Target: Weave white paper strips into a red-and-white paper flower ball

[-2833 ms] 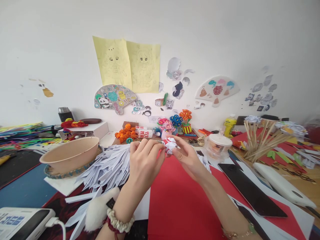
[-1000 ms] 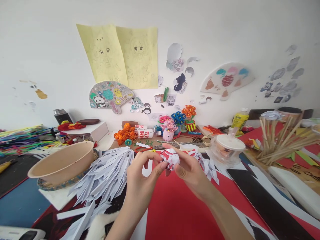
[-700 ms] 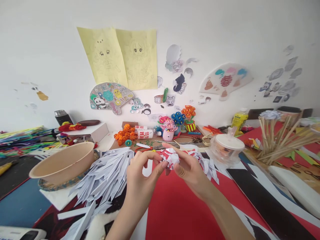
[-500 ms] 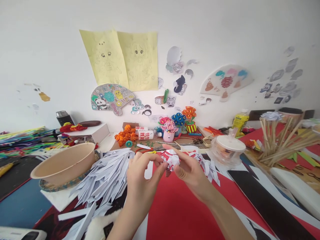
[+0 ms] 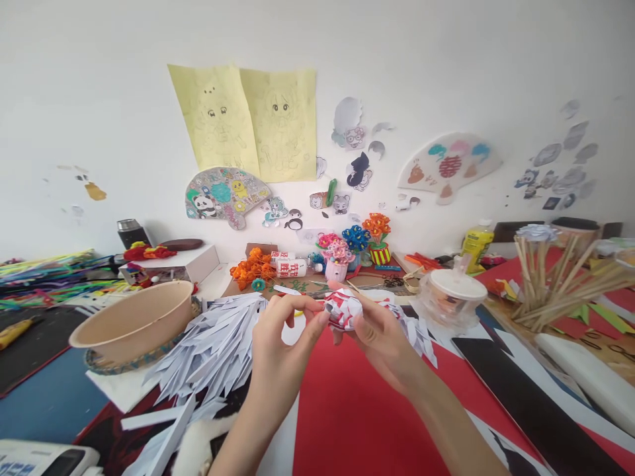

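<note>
A small folded ball of red and white paper (image 5: 344, 309) is held up between both hands above a red sheet (image 5: 367, 410). My left hand (image 5: 288, 330) pinches its left edge between thumb and fingertips. Around its right side curl the fingers of my right hand (image 5: 381, 337), with the thumb on the front; some of those fingers are hidden behind the ball. Left of my left hand lies a fanned heap of folded white paper strips (image 5: 213, 344). More white folded pieces (image 5: 419, 337) show beyond my right wrist.
A beige basin (image 5: 133, 317) stands at the left. A lidded cup (image 5: 454, 291) and a bundle of wooden sticks (image 5: 540, 284) are on the right, with a long black strip (image 5: 526, 403) nearer. Small craft flowers (image 5: 335, 254) stand by the wall.
The paper ball has turned in my fingers, showing more red and a dark opening at its left. Both hands have shifted slightly, and the head view has moved a little.
</note>
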`<state>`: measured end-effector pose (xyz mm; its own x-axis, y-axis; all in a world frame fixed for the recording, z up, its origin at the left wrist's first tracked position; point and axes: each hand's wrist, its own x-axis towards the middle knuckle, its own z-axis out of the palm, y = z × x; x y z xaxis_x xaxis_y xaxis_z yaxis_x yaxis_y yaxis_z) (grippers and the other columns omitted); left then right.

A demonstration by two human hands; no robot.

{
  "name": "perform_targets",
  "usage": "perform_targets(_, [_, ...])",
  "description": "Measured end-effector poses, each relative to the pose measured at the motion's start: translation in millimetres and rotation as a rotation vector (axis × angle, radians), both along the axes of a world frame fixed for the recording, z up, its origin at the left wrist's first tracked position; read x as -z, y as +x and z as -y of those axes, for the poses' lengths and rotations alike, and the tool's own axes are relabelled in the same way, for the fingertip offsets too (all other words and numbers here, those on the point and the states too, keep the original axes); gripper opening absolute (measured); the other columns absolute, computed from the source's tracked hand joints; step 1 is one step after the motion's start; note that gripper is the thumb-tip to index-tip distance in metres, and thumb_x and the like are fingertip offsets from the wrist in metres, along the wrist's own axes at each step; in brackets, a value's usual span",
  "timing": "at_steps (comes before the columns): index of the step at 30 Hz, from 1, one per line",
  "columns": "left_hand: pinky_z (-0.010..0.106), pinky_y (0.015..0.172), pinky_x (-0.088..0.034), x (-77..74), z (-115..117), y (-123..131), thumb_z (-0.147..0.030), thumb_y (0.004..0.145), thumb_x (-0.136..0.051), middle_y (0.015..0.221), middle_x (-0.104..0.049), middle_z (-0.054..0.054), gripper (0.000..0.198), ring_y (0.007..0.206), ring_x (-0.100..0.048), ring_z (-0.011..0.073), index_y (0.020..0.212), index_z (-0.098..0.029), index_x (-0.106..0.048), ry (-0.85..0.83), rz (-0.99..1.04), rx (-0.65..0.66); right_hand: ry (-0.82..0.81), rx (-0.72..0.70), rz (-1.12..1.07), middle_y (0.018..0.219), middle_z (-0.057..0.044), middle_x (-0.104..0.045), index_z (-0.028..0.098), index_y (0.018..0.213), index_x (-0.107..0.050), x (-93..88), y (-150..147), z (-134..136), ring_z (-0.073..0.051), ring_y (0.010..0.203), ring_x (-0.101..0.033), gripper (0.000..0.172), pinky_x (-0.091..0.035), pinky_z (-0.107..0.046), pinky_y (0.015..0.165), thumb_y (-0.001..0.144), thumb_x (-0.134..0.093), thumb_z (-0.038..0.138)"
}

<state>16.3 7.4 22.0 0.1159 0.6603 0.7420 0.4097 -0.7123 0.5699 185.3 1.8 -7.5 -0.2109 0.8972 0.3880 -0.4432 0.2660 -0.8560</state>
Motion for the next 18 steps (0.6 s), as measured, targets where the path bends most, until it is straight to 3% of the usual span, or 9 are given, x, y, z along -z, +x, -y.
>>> perform_targets(4, [0.03,0.065,-0.037,0.5,0.4,-1.2,-0.024,0.09,-0.067,0.075,-0.065,-0.004,0.005,0.067,-0.051,0.0157,0.086,-0.024,-0.064,0.061,-0.003,-0.035,0.004,-0.02,-0.051,0.103,-0.005,-0.07,0.029,0.135,-0.062,-2.0,-0.1,0.5,-0.016,0.079,-0.059,0.051,-0.05,-0.033,0.08,0.089,-0.07,0.049])
perform_targets(10, [0.03,0.067,-0.037,-2.0,5.8,-0.9,-0.017,0.091,-0.065,0.075,-0.065,-0.004,0.008,0.068,-0.052,0.0151,0.087,-0.023,-0.062,0.154,-0.028,-0.023,0.012,-0.07,-0.047,0.118,-0.007,-0.07,0.031,0.137,-0.06,-4.9,0.3,2.8,-0.022,0.096,-0.064,0.049,-0.05,-0.04,0.095,0.092,-0.065,0.05])
perform_targets(14, [0.03,0.069,-0.037,-3.5,8.4,-1.3,-0.013,0.091,-0.064,0.079,-0.068,-0.003,0.01,0.073,-0.057,0.0154,0.088,-0.022,-0.062,0.244,-0.041,0.032,0.03,0.024,-0.007,0.139,-0.006,-0.06,0.034,0.135,-0.061,-3.9,0.2,2.0,-0.027,0.119,-0.058,0.055,-0.043,-0.042,0.106,0.084,-0.075,0.049])
perform_targets(18, [0.031,0.069,-0.035,-2.9,9.4,-0.7,-0.012,0.09,-0.066,0.081,-0.069,-0.002,0.01,0.076,-0.058,0.0156,0.088,-0.022,-0.063,0.29,-0.071,0.035,0.064,0.056,0.026,0.142,-0.006,-0.058,0.034,0.135,-0.06,-0.7,1.9,-2.1,-0.027,0.121,-0.058,0.056,-0.042,-0.043,0.107,0.083,-0.077,0.045])
